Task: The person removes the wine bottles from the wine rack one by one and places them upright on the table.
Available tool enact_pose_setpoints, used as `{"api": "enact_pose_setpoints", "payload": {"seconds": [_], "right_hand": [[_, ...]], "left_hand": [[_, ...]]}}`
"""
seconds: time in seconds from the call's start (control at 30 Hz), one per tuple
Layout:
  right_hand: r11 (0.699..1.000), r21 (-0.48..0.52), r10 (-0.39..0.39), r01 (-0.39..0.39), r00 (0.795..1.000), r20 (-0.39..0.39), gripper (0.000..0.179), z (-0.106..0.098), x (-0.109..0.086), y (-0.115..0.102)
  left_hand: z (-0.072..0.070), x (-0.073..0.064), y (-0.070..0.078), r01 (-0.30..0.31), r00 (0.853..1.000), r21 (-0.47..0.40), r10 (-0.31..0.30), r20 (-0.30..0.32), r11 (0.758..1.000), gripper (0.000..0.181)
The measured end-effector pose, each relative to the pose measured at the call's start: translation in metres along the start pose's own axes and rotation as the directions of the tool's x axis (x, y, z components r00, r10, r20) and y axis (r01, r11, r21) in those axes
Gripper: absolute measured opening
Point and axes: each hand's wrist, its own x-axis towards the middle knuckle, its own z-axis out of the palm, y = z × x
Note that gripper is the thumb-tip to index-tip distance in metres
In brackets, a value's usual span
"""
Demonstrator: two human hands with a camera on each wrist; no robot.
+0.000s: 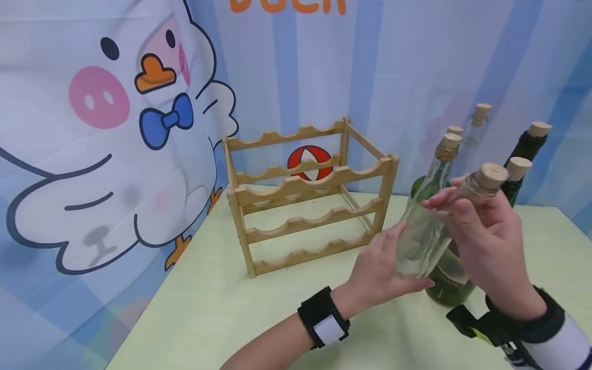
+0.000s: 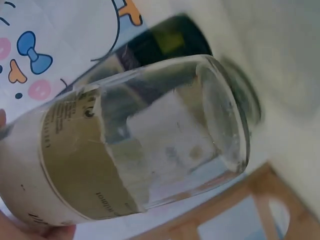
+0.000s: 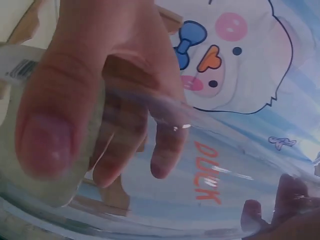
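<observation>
A clear glass bottle [image 1: 416,254] with a cork [image 1: 492,176] is held tilted above the table, its neck up and to the right. My left hand [image 1: 376,267] grips the lower body, thumb under the base side. Higher up, my right hand [image 1: 490,241] holds the neck just below the cork. In the left wrist view the bottle [image 2: 165,145] shows a white and tan paper label [image 2: 85,155]. The right wrist view looks through the glass at my left hand's thumb [image 3: 47,145] and fingers round the body. Close behind the held bottle stands a green bottle [image 1: 448,288].
Several more corked bottles stand at the right, among them a dark one [image 1: 527,146] and a slim clear one [image 1: 469,146]. A wooden bottle rack [image 1: 297,225] stands left of them on the pale green table [image 1: 194,318]. A printed cloth backdrop [image 1: 324,67] hangs behind.
</observation>
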Motion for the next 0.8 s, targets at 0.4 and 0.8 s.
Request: {"api": "enact_pose_setpoints", "payload": {"seconds": [0.4,0.8], "right_hand": [[0.952,-0.281,0.106,-0.119,0.993,-0.059,0.026,-0.011,0.003,0.027],[0.874,-0.476,-0.017,-0.097,0.973,-0.229,0.026,-0.006,0.001,0.042]], "left_hand": [[0.03,-0.015,0.017,0.403,0.91,-0.097,-0.386,0.153,0.91,0.09],[0.042,-0.015,0.018,0.337,0.941,-0.025,-0.335,0.052,0.941,0.091]]}}
